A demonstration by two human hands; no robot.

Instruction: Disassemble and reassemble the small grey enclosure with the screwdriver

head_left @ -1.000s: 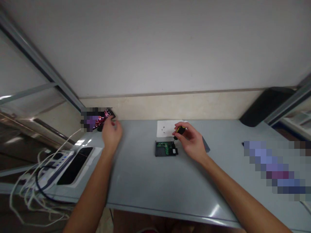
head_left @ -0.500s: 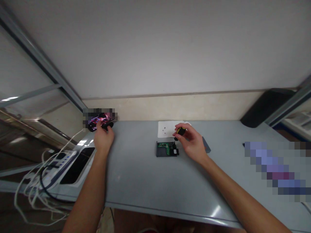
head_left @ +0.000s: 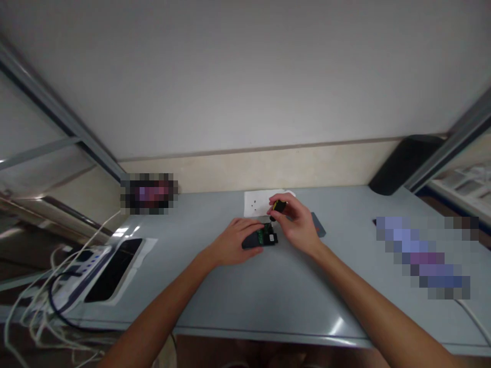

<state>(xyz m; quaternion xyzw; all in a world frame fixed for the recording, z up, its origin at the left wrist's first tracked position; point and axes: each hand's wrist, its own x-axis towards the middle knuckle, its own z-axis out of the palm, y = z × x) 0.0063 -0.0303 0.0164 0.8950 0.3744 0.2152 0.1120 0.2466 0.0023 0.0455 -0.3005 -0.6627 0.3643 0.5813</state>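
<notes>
A small black case with a green circuit board (head_left: 264, 236) lies open on the grey table (head_left: 238, 296). My left hand (head_left: 233, 245) rests on its left end, fingers curled over it and holding it down. My right hand (head_left: 295, 222) is closed on a small screwdriver with a black and yellow handle (head_left: 279, 206), held upright just above the right part of the board. Behind them lies a white sheet of paper (head_left: 256, 202) with a few tiny dark screws on it. A dark flat cover (head_left: 319, 225) lies right of my right hand.
A lit phone, blurred out, (head_left: 149, 193) leans at the back left by the wall. A white power strip with cables (head_left: 72, 271) and a black phone on a white sheet (head_left: 113, 263) sit at the left edge. A black object (head_left: 402, 163) stands at the back right.
My left hand left the phone at the back left and came right onto the black case. My right hand with the screwdriver has stayed over the board.
</notes>
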